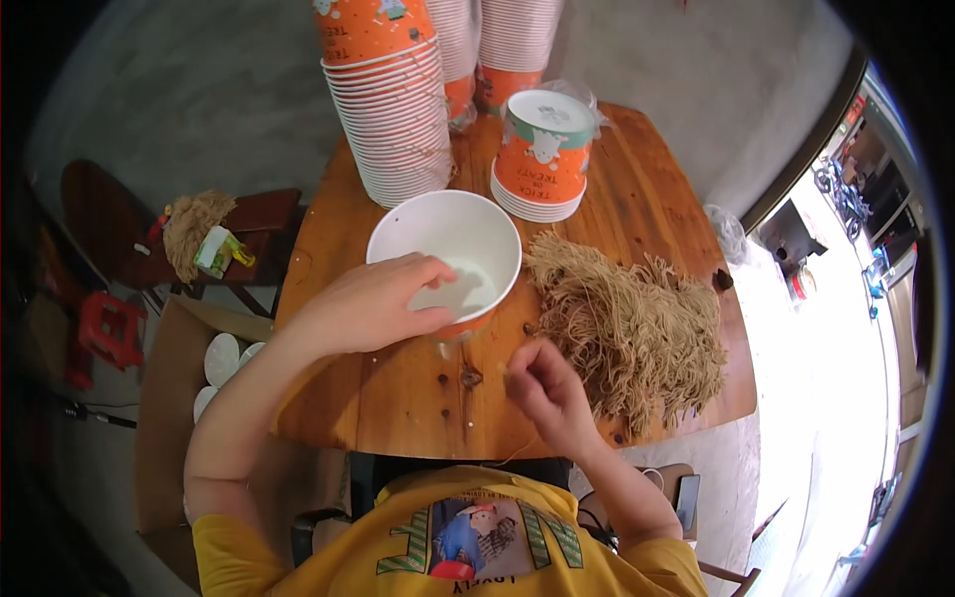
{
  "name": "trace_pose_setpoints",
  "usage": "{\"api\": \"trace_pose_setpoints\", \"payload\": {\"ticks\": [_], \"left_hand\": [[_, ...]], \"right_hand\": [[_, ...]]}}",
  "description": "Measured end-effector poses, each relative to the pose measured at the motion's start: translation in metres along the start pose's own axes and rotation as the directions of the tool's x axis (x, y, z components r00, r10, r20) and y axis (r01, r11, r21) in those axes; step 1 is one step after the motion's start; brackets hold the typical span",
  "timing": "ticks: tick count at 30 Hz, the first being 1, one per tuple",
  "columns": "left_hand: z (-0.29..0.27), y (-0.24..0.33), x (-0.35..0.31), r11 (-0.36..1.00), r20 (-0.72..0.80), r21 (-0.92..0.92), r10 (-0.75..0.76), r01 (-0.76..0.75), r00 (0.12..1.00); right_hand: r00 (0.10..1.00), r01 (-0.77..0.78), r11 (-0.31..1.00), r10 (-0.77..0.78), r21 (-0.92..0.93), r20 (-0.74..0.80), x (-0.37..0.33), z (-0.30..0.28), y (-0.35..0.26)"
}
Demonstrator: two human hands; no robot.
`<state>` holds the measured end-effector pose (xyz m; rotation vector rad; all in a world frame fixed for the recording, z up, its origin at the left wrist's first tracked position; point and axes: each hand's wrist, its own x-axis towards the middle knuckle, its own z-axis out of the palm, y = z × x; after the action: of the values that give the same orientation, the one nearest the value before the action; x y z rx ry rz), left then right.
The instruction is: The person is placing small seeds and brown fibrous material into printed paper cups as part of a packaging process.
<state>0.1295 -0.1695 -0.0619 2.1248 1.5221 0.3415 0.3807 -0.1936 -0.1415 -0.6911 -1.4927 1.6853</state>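
Note:
A white-lined paper bucket (477, 224) with an orange outside stands on the wooden table, its mouth tilted toward me. My left hand (373, 303) lies over its near left rim, fingers reaching inside and thumb by the front edge. A small dark dot, perhaps a hole, shows near the far left rim. To the right of the bucket, my right hand (549, 396) is closed in a pinch over the table. A thin tan cord (519, 453) hangs below it, and its end in the fingers is hard to see. Beside this hand lies a heap of tan cords (637, 338).
A tall stack of nested paper buckets (388, 124) rises behind, with more stacks at the back. Upturned buckets (542, 164) stand at the back right. Left of the table, a cardboard box (164, 398) holds white round pieces; a chair (264, 214) carries another cord bundle.

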Motion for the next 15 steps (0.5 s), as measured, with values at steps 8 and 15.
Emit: {"api": "trace_pose_setpoints", "payload": {"ticks": [8,15], "left_hand": [[0.033,0.024,0.036,0.957,-0.014,-0.281,-0.084,0.077,0.996],[0.019,0.026,0.031,0.75,-0.016,-0.656,-0.127,0.085,0.992]], "right_hand": [[0.959,0.06,0.976,0.002,0.208,-0.284,0.014,-0.025,0.018],[0.941,0.165,0.978,-0.194,-0.123,-0.277,0.032,-0.024,0.029]]}}
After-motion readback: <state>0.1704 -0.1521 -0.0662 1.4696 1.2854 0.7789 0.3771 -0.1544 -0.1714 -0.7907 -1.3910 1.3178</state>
